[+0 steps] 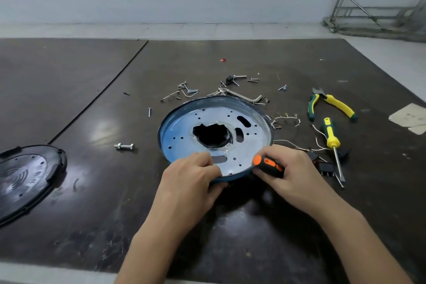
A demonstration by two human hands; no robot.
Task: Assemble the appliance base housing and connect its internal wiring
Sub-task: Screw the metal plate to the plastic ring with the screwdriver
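Dark worktop (103, 191) — a round blue base plate (184, 136) lies centred, its near rim in the left hand (191, 177), grip curled. The right hand (292, 168), grip wrapped round an orange-black screwdriver (268, 165), sits beside that rim. Probably screw-fastening; next needs one of the loose screws (187, 90) behind — open room lies leftward.

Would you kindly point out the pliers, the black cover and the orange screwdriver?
pliers (338, 105): head view, on a yellow handle.
black cover (25, 180): head view, on its middle.
orange screwdriver (265, 163): head view, on its handle.
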